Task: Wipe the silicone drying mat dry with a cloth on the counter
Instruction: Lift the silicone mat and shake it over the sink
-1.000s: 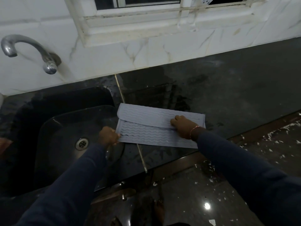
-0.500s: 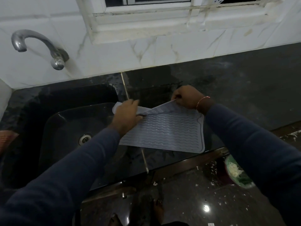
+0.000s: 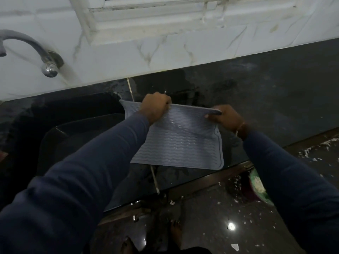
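my left hand (image 3: 155,107) and right hand (image 3: 222,116) each grip the silicone mat's (image 3: 179,143) far edge, just right of the sink (image 3: 73,129).

A curved chrome metal tap (image 3: 36,45) juts from white, grey-veined marble wall tiles (image 3: 183,52), above a glossy black sink basin (image 3: 73,136). A white-painted window frame (image 3: 146,15) sits at the top of the wall. Below, the dark polished stone floor (image 3: 201,213) is littered with white scraps and reflects a bright spot of light (image 3: 231,226). A round green item holding something white (image 3: 255,182) lies on it, partly hidden.
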A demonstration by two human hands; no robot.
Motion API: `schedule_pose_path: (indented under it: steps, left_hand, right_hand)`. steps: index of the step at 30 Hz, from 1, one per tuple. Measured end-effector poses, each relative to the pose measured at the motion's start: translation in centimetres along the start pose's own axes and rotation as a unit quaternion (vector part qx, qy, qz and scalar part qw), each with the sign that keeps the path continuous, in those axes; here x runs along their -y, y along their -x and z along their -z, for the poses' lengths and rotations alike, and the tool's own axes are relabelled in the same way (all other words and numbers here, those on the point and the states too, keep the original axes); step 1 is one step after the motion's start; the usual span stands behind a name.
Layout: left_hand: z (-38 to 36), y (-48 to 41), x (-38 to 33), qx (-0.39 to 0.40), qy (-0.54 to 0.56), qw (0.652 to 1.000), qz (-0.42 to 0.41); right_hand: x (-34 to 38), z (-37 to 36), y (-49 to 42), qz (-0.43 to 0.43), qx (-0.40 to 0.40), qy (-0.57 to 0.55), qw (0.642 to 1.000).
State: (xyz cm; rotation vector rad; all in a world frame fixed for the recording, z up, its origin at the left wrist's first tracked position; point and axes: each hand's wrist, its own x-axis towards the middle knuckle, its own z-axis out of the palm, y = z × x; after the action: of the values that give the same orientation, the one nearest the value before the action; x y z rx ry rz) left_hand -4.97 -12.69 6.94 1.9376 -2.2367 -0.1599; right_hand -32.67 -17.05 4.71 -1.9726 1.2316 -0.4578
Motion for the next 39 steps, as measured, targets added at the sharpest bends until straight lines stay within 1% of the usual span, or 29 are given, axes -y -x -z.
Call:
schedule_pose_path:
  steps: [1,3,4,5,6,7,8,9,10,11,12,13,16,19,23,26,27,28,29,31,32,33,35,37,39]
  left_hand:
    - [-0.2,0.1,0.5,0.001,0.014,1.000,0.007]
    - [-0.8,1.0,1.7,-0.041,0.066,0.996,0.052]
    - [-1.2,2.1,3.1,-0.067,0.099,0.987,0.104]
    - [-2.0,3.5,4.8,-0.083,0.134,0.971,0.180]
    - [-2.9,5.4,6.7,-0.080,0.168,0.944,0.273]
    - [-4.5,7.4,8.8,-0.054,0.196,0.907,0.369]
    - [-6.2,9.6,10.9,-0.007,0.223,0.868,0.444]
    - [-7.7,11.6,12.3,0.037,0.263,0.832,0.486]
    - [-9.0,13.4,13.2,0.069,0.318,0.804,0.499]
    - [-10.1,14.4,13.5,0.078,0.370,0.785,0.491]
    - [-10.3,14.9,13.0,0.067,0.414,0.772,0.478]
    - [-10.1,15.0,12.6,0.048,0.436,0.769,0.465]
    - [-9.1,15.1,12.4,0.006,0.448,0.780,0.437]
    - [-8.6,15.6,12.9,-0.012,0.444,0.786,0.430]
    - [-8.6,17.2,13.7,-0.047,0.454,0.773,0.441]
    - [-7.3,17.7,13.9,-0.037,0.446,0.784,0.429]
    - [-6.7,17.6,14.1,-0.023,0.437,0.795,0.420]
    - [-6.0,17.5,14.4,-0.003,0.416,0.814,0.406]
    - [-5.3,17.3,14.9,0.022,0.378,0.841,0.386]
    - [-3.0,16.3,15.5,0.055,0.255,0.901,0.348]
    - [-1.3,15.7,15.6,0.042,0.202,0.923,0.325]
    - [0.8,14.7,15.5,0.015,0.175,0.938,0.298]
    - [5.5,12.6,14.9,-0.047,0.157,0.963,0.212]
    - [9.9,10.5,13.9,-0.096,0.127,0.980,0.118]
    - [13.6,8.4,12.7,-0.129,0.075,0.988,0.033]
  right_hand:
    - [-1.0,-1.0,0.3,-0.018,-0.038,-0.043,0.998]
    - [-1.7,-2.3,0.3,-0.059,-0.120,-0.086,0.987]
    - [-1.5,-2.6,-0.1,-0.074,-0.145,-0.091,0.982]
    - [-1.3,-2.7,-0.5,-0.080,-0.160,-0.093,0.980]
    - [-1.1,-2.8,-0.9,-0.082,-0.167,-0.091,0.978]
    - [-0.8,-2.8,-1.2,-0.080,-0.169,-0.085,0.979]
    - [-0.6,-2.8,-1.5,-0.078,-0.169,-0.074,0.980]
    - [-0.4,-2.9,-1.8,-0.076,-0.166,-0.059,0.981]
    - [0.0,-3.2,-2.2,-0.073,-0.160,-0.038,0.984]
    - [0.2,-3.2,-2.4,-0.070,-0.157,-0.020,0.985]
    - [0.5,-3.1,-2.7,-0.065,-0.151,-0.003,0.986]
    - [0.8,-3.2,-3.1,-0.059,-0.144,0.018,0.988]
    - [2.7,-4.0,-4.5,-0.034,-0.140,0.086,0.986]
    - [5.5,-4.5,-5.5,-0.011,-0.142,0.104,0.984]
    - [10.1,-5.3,-6.6,0.020,-0.109,0.107,0.988]
    - [13.7,-5.7,-7.8,0.063,-0.102,0.136,0.983]
    - [14.8,-5.7,-8.1,0.075,-0.103,0.145,0.981]
    - [16.0,-5.6,-8.3,0.087,-0.102,0.153,0.979]
    - [17.3,-5.7,-8.6,0.096,-0.098,0.159,0.978]
    - [19.7,-5.6,-9.0,0.108,-0.093,0.162,0.976]
    - [20.8,-5.6,-9.2,0.112,-0.090,0.164,0.976]
    - [21.9,-5.7,-9.3,0.115,-0.087,0.163,0.976]
    - [23.9,-6.1,-9.2,0.126,-0.076,0.156,0.977]
    - [25.6,-6.7,-9.0,0.140,-0.066,0.154,0.976]
    - [27.2,-7.2,-8.6,0.150,-0.055,0.145,0.976]
